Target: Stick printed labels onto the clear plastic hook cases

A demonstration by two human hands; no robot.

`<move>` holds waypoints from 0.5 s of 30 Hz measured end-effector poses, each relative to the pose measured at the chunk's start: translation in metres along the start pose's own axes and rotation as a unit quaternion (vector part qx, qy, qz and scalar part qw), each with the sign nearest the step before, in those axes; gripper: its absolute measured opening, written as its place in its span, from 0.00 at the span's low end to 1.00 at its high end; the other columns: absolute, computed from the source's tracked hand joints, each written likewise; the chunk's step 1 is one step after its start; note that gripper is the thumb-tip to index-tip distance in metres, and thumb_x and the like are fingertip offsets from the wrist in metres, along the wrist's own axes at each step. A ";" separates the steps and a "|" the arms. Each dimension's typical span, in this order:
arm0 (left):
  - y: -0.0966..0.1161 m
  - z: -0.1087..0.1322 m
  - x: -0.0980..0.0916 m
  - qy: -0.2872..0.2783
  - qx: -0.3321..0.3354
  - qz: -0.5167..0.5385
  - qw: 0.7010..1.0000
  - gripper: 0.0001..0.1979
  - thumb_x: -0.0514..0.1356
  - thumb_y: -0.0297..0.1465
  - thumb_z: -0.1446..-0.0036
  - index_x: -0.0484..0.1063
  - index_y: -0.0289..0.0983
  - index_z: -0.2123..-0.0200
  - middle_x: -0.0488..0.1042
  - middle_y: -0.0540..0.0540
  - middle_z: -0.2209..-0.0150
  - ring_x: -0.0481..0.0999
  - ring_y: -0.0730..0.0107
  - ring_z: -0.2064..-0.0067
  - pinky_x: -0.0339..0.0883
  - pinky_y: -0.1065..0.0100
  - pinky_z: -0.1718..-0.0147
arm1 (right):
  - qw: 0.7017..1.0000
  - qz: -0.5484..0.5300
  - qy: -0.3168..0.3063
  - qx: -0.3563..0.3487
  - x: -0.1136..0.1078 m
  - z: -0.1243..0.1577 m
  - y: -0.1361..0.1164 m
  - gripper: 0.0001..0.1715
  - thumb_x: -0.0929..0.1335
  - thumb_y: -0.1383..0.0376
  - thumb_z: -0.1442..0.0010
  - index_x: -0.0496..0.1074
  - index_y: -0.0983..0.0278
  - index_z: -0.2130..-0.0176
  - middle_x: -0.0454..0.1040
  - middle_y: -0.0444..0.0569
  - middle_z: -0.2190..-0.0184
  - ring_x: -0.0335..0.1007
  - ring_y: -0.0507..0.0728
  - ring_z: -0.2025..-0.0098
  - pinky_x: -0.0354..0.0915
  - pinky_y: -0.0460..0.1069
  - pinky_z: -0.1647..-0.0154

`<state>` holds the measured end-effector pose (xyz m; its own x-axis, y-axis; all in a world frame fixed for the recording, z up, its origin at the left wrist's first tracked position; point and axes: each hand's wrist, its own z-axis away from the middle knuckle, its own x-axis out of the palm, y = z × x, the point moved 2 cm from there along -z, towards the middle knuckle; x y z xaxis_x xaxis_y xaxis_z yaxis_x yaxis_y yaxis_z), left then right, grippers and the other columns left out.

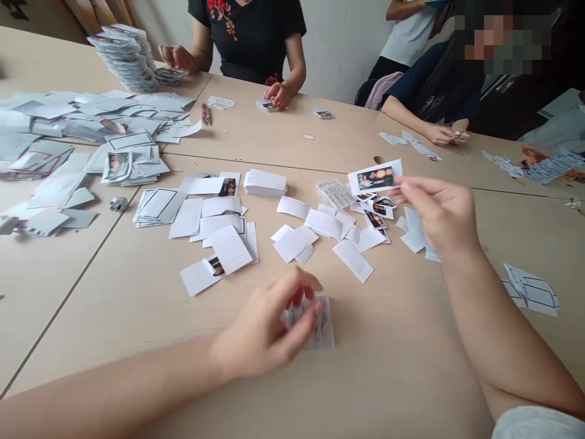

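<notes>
My right hand (441, 210) is raised over the right of the table, pinching a small white paper label (375, 177) by its right edge. The label carries a dark picture with an orange glow. My left hand (269, 323) reaches over a shallow clear plastic case (325, 332) lying flat on the table near me. Its fingers are curled with a gap to the thumb, and I see nothing held between them. Whether the fingertips touch the case I cannot tell, as the hand covers its left part. Beneath the label lie several dark printed labels (377, 219).
Loose white paper slips (324, 222) and a neat paper stack (265, 183) lie ahead. A large paper heap (91, 116) spreads at left, near tall stacks of plastic cases (125, 58). Across the table, a person in black (256, 36) handles cases; another person (429, 91) sits at right.
</notes>
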<state>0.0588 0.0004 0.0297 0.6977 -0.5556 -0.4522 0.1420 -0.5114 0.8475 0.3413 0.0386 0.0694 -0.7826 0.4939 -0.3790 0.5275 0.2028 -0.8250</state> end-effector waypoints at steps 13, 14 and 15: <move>-0.022 -0.020 -0.015 0.162 -0.059 0.135 0.976 0.09 0.58 0.35 0.42 0.65 0.36 0.63 0.68 0.44 0.61 0.68 0.68 0.57 0.64 0.67 0.62 | 0.933 -0.011 -0.285 -0.220 0.066 0.099 -0.054 0.33 0.67 0.75 0.46 0.65 0.61 0.42 0.64 0.53 0.44 0.63 0.59 0.43 0.61 0.54 0.41; -0.022 -0.020 -0.014 0.156 -0.050 0.136 0.977 0.07 0.57 0.34 0.41 0.65 0.36 0.63 0.68 0.44 0.61 0.67 0.68 0.56 0.64 0.67 0.62 | 0.933 -0.011 -0.289 -0.216 0.067 0.099 -0.053 0.33 0.67 0.75 0.46 0.64 0.61 0.42 0.64 0.53 0.44 0.63 0.59 0.42 0.61 0.54 0.40; -0.022 -0.019 -0.014 0.150 -0.045 0.139 0.978 0.06 0.56 0.33 0.41 0.66 0.36 0.63 0.67 0.44 0.61 0.67 0.68 0.56 0.64 0.67 0.61 | 0.933 -0.013 -0.294 -0.208 0.068 0.100 -0.051 0.33 0.67 0.75 0.46 0.64 0.61 0.42 0.64 0.53 0.43 0.62 0.60 0.42 0.60 0.54 0.40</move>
<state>0.0591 0.0322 0.0227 0.8912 -0.4400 -0.1106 -0.0308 -0.3018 0.9529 0.2284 -0.0228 0.0440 -0.7788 -0.0395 -0.6261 0.4927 0.5793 -0.6494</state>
